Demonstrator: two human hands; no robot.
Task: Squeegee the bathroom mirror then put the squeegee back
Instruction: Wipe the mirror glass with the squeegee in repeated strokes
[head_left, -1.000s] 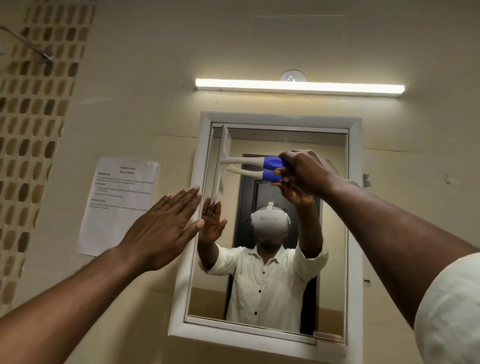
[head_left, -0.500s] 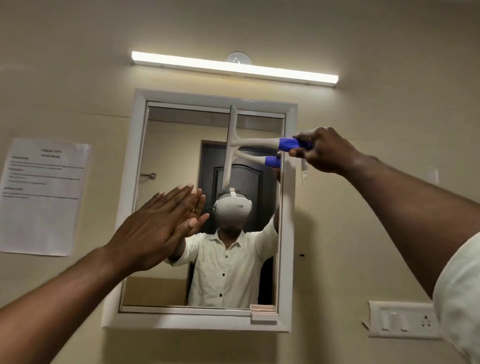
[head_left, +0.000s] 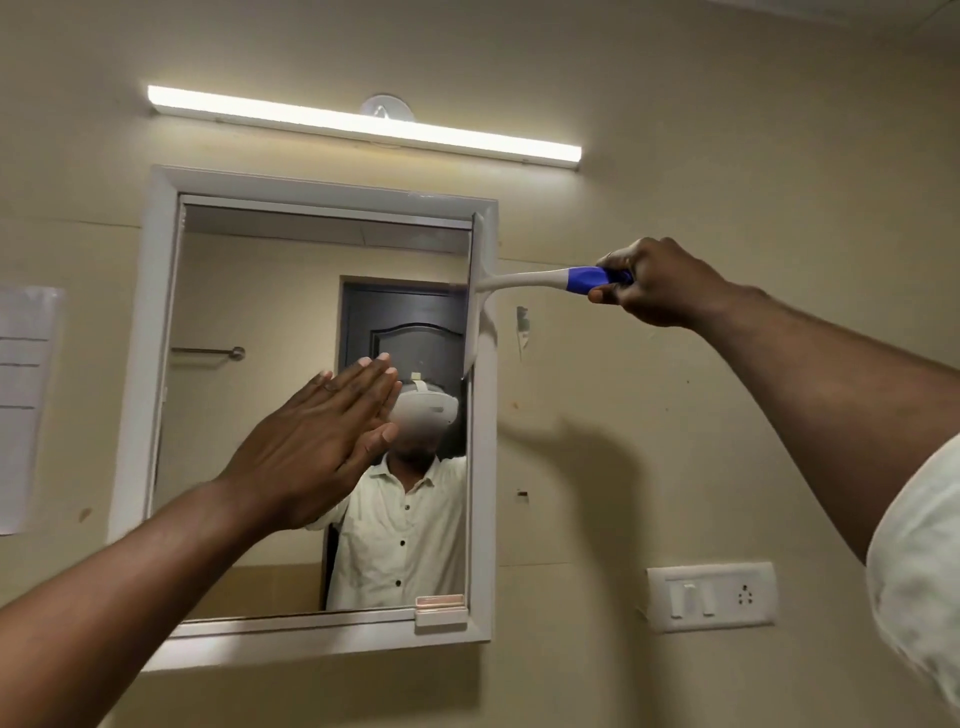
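Right hand (head_left: 657, 283) grips the blue end of the squeegee (head_left: 524, 280) handle, fingers curled round it. The blade stands upright, off to that hand's left, lying at the right edge of the mirror (head_left: 311, 415) and overlapping the white frame (head_left: 485, 467). Left hand (head_left: 317, 441) is flat, fingers straight and close together, palm toward the glass below and left of the blade; contact with the glass can't be confirmed.

Judged step: end of a sideways pass across the upper glass. To do it well: keep the blade edge fully on the glass, not riding on the frame, with even pressure along its length. Next pass should start lower, overlapping this strip a little. Left hand should move clear of the wiped area or it'll leave prints. Lower glass probably not done yet. Storage spot for the squeegee isn't visible.
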